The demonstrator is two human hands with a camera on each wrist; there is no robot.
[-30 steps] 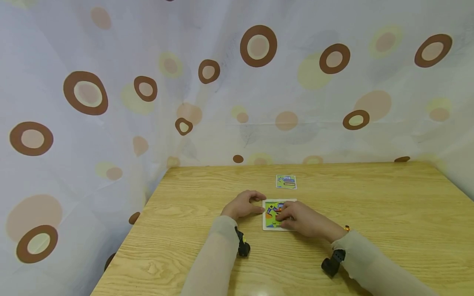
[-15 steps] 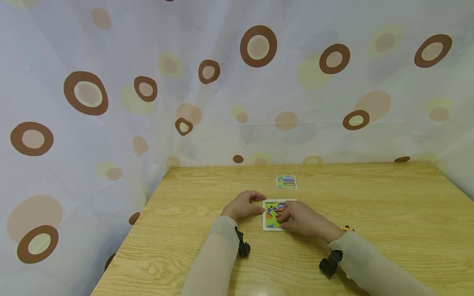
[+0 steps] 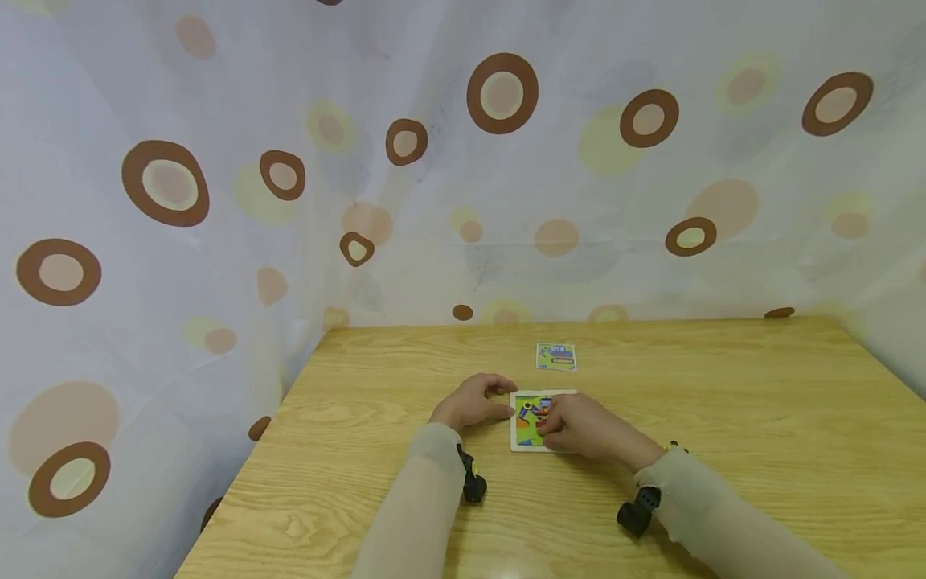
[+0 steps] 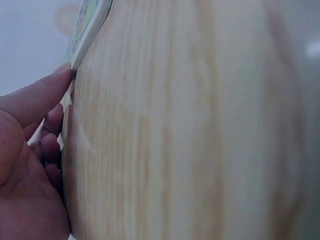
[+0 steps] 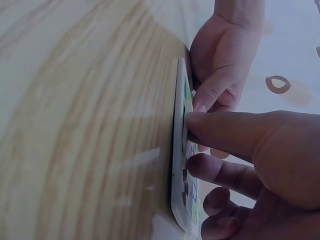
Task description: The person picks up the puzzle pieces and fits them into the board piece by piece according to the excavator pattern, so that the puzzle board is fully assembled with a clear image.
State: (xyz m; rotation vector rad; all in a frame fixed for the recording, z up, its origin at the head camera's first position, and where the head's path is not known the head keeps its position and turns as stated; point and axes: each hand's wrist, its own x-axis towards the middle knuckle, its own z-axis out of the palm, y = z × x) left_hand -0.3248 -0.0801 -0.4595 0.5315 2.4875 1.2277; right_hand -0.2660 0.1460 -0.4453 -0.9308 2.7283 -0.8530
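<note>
A small white-rimmed picture puzzle board (image 3: 530,448) lies flat on the table, with a green, blue and red picture inside its frame. My left hand (image 3: 473,402) touches its left edge; the thumb (image 4: 47,90) meets the rim in the left wrist view, the other fingers bent beside it. Over the right half, my right hand (image 3: 589,430) has thumb and index finger lowered onto the picture. In the right wrist view a thin puzzle piece (image 5: 185,136) shows at the right thumb (image 5: 215,127) and index fingertip, apparently between them. The right hand hides much of the picture.
Behind the board lies a small picture card (image 3: 556,356) showing a blue digger on green. The wooden table (image 3: 723,386) reaches back to a spotted cloth (image 3: 434,185). Each wrist wears a black camera strap.
My right hand and forearm have shifted slightly left, its fingertips staying on the board. My left hand stays at the board's edge. The head view has moved a little.
</note>
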